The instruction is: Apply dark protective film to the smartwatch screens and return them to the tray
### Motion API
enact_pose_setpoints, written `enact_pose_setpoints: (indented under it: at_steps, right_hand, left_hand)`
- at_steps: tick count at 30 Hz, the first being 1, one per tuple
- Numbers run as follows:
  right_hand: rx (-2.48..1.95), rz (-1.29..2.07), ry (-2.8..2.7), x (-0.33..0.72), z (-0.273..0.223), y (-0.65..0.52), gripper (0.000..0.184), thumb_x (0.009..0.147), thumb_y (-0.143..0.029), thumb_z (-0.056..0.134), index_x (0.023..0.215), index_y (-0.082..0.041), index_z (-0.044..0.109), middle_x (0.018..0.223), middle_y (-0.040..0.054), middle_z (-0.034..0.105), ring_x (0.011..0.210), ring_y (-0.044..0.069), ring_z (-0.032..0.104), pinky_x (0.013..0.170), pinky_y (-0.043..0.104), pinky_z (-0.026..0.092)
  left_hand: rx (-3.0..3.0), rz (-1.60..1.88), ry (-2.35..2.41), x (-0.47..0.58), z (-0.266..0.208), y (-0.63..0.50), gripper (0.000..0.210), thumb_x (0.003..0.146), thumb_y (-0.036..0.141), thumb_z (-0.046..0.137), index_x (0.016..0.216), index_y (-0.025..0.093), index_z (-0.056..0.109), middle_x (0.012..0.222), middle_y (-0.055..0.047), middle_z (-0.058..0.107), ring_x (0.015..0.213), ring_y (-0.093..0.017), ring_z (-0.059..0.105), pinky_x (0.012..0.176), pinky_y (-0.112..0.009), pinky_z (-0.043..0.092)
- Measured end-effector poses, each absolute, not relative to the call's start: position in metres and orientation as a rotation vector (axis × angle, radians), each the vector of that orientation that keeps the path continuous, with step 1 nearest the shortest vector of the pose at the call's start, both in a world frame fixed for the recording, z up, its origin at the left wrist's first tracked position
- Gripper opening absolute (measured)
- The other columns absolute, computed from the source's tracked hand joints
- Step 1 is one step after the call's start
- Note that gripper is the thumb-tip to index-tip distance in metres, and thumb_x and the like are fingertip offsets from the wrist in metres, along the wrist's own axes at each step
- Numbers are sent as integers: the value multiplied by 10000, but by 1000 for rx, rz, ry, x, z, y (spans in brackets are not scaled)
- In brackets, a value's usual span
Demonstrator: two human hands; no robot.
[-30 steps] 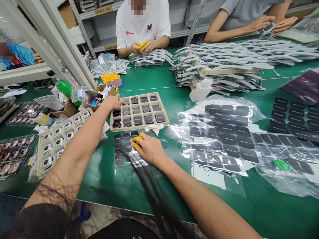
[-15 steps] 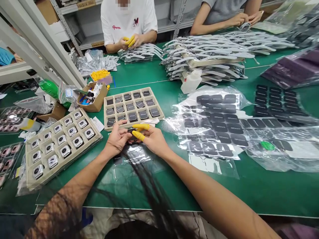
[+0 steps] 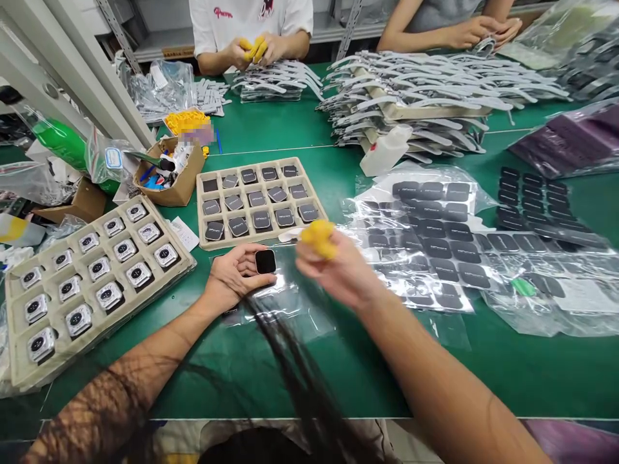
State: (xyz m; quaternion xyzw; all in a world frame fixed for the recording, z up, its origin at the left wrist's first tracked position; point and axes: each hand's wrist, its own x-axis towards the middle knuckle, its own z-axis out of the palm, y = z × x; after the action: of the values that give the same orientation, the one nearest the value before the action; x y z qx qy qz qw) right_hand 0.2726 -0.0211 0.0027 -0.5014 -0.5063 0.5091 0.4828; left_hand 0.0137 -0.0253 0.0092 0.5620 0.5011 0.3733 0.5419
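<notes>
Between its thumb and fingers, my left hand (image 3: 235, 276) grips a square smartwatch body (image 3: 265, 261) with its dark glass face turned up. To the right of it, apart from the watch, my right hand (image 3: 341, 261) hangs over the table with yellow finger cots (image 3: 319, 238) on its fingertips. Motion blurs those fingers, so whether they pinch anything cannot be made out. Clear plastic film (image 3: 290, 303) lies beneath both hands. Just beyond them sits a beige compartment tray (image 3: 199, 225) of watch bodies covered with dark printed films.
Left stands another beige tray (image 3: 14, 341) of silver watch bodies, backs up. Sheets of black stickers (image 3: 440, 248) spread at right. Behind are a small cardboard box (image 3: 186, 183), a white bottle (image 3: 387, 151) and piled grey straps (image 3: 401, 96). Two co-workers sit opposite.
My right hand has left the watch and swung right. The watch's dark face now shows in my left hand. The whole view has shifted slightly.
</notes>
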Motion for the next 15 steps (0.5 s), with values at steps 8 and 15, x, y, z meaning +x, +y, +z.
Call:
enact_pose_setpoints:
  at_steps: [8, 15]
  right_hand:
    - [-2073, 244, -1599, 335, -9, 8, 466, 1019, -531, 952, 1373, -229, 945, 1437, 220, 800, 1121, 392, 805, 1014, 581, 689]
    - [-1416, 242, -1820, 302, -28, 4, 273, 1127, -468, 804, 929, -282, 831, 1344, 195, 872, 1294, 440, 743, 1159, 686, 647]
  left_hand:
    - [1106, 893, 1196, 15, 20, -23, 715, 557, 218, 1186, 1186, 205, 847, 880, 26, 856, 749, -150, 781, 761, -293, 707]
    - [1091, 878, 1164, 18, 18, -21, 717, 525, 169, 1171, 1157, 207, 836, 838, 40, 852, 755, -160, 803, 772, -286, 706]
